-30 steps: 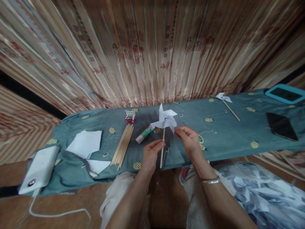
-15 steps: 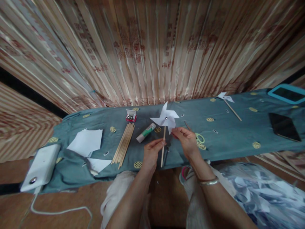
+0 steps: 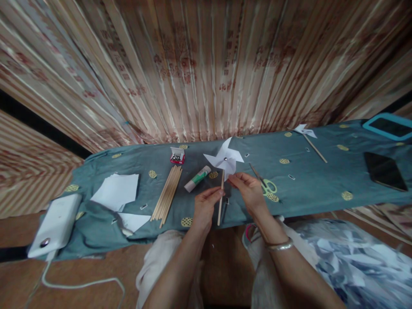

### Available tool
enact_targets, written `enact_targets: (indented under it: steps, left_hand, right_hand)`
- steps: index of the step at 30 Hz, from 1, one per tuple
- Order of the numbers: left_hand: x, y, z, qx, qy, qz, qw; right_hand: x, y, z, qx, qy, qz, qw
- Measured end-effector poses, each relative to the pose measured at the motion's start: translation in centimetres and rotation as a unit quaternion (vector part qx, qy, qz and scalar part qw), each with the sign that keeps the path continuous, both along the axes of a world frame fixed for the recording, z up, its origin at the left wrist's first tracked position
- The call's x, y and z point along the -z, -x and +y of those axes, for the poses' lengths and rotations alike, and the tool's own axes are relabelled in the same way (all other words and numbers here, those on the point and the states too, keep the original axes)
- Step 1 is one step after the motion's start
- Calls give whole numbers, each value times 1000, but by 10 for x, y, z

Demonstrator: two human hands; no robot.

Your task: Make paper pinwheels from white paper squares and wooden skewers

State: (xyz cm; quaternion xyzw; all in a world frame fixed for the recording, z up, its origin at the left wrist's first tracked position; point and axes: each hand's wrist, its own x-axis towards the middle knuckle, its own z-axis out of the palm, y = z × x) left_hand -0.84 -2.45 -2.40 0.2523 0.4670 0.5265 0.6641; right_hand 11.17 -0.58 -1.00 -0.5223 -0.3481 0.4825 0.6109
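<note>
My left hand (image 3: 205, 208) pinches the wooden stick (image 3: 220, 201) of a white paper pinwheel (image 3: 224, 160), held upright over the teal cloth (image 3: 305, 189) on the low table. The fingers of my right hand (image 3: 248, 192) are closed on the lower blade of the pinwheel, just right of the stick. A metal pin shows at the pinwheel's centre. Green-handled scissors (image 3: 267, 185) lie just right of my right hand. A glue stick (image 3: 197, 179) lies just left of the pinwheel.
A bundle of wooden sticks (image 3: 167, 194), a small box of pins (image 3: 177, 157), white paper squares (image 3: 115, 192) and a white power bank (image 3: 55, 225) lie to the left. A second pinwheel (image 3: 305, 132), a dark phone (image 3: 384, 171) and a teal-framed tablet (image 3: 388, 126) lie to the right. A curtain hangs behind.
The pinwheel's blades have turned a little, and my right hand has slid slightly left along the lower blade. The scissors show more from behind that hand.
</note>
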Motion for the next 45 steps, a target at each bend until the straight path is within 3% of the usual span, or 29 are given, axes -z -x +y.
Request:
enact_targets:
  steps: [21,25,34,39,45]
  left_hand:
    - [2,1,0,-1,2,12,1000]
    - [2,2,0,-1,1,5,1000]
    - [-1,2,-2,21,18,6,1000]
    - [0,3,-4,48,26,15,998]
    - [0,3,-5,59,27,9,998]
  right_hand:
    - [2,5,-1,-35,-2,-27,999]
    - [-1,-4,1,0,-12,-49,999]
    - [-1,-45,13,150,-31,-56,987]
    - [5,-51,19,141,-34,-68,987]
    - [7,-50,21,144,-17,-13,989]
